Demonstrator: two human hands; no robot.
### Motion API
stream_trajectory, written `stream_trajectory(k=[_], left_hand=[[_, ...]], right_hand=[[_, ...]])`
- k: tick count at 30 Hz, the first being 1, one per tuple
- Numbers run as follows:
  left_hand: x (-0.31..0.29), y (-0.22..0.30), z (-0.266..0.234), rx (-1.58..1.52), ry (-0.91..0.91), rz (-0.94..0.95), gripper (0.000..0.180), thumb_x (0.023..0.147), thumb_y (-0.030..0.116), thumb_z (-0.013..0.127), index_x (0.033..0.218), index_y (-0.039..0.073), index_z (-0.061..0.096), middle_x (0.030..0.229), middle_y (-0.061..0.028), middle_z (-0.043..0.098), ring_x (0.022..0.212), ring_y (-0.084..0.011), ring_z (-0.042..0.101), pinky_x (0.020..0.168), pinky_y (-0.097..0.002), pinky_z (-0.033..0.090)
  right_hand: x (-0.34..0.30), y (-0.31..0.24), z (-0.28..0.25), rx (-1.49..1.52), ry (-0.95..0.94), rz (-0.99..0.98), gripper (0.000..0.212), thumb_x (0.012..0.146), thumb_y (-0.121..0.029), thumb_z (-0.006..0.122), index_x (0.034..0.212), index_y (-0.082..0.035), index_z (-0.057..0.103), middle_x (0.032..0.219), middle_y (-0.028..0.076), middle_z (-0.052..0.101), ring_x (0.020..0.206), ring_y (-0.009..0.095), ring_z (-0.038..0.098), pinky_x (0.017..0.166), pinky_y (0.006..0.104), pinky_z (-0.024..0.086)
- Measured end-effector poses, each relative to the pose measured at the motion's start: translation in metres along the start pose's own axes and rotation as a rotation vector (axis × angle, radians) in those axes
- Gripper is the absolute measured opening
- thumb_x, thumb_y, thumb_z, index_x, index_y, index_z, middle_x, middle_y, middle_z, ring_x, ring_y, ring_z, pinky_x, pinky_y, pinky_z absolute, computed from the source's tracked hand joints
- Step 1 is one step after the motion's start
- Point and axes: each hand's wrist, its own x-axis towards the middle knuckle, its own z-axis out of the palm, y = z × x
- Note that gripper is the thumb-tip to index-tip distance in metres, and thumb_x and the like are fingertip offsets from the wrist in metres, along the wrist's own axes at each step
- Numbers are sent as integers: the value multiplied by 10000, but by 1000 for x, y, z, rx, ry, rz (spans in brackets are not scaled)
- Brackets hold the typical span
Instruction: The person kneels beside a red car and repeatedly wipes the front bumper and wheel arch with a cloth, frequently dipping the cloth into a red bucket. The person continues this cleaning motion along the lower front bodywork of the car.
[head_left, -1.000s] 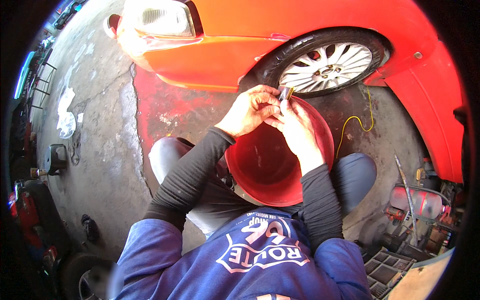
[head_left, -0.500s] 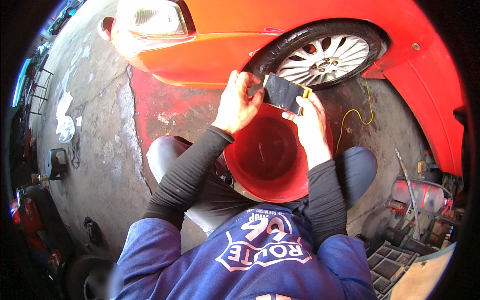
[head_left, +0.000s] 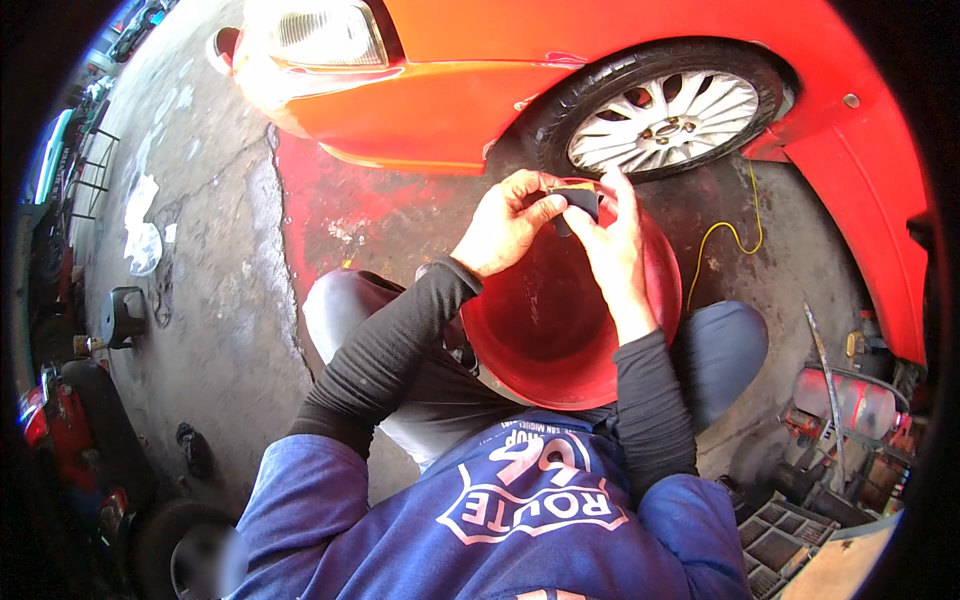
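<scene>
A small piece of black sandpaper (head_left: 580,199) with a yellow edge beneath it is pinched between both hands, above the far part of a red tub (head_left: 545,375). My left hand (head_left: 505,228) grips its left side with thumb and fingers. On the other side, my right hand (head_left: 617,250) has its thumb pressed to the sheet and its fingers behind. Most of the yellow piece is hidden by the sheet and fingers. The tub sits between my bent legs; its inside looks dark red.
Just ahead is a red car (head_left: 430,112) with a silver-spoked wheel (head_left: 665,120). A yellow cord (head_left: 715,228) curls along the floor at right. Farther right lie a clear-and-red cylinder (head_left: 850,400) and a partitioned tray (head_left: 785,540). A black stool-like object (head_left: 122,316) stands at left.
The sandpaper was spread flat and broad, facing up; now it looks narrower and folded or tilted between the fingers. My left hand has come to grip it, and both hands have lowered slightly.
</scene>
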Motion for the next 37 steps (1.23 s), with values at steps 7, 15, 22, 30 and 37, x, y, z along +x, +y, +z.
stream_trajectory(k=[7,15,22,30,37], left_hand=[[5,15,-5,842,211,386,341,871,140,717,1183,42,623,1037,-127,649,931,-272,656,803,-346,526],[18,-21,-22,792,164,3,467,998,392,495,1239,-7,530,1107,-273,626,1084,-432,591,909,-475,480],[24,-37,-35,465,224,-245,481,1028,415,418,1147,-29,561,1036,-297,644,1027,-457,617,879,-472,484],[25,-34,-32,493,211,-183,497,1026,420,413,1171,-33,558,1007,-287,653,1040,-434,629,884,-453,480],[24,-33,-30,493,189,-165,487,1021,423,425,1193,-13,555,981,-284,659,1004,-429,645,875,-458,486]], right_hand=[[16,86,-7,386,-683,493,308,863,-210,732,1133,-77,667,959,6,681,792,102,638,577,275,558],[-67,222,37,-939,-1132,331,407,861,-136,567,1259,-80,636,1305,216,596,1247,359,545,1042,432,446],[65,46,-5,156,-828,-2,185,939,-191,594,987,-23,654,790,47,617,681,90,564,657,262,484],[132,-5,50,154,6,-329,242,856,-179,772,992,-16,656,952,87,737,853,135,685,777,311,534],[138,18,56,-190,-61,-300,510,881,-506,700,1115,-56,649,968,102,726,832,273,677,795,345,521]])
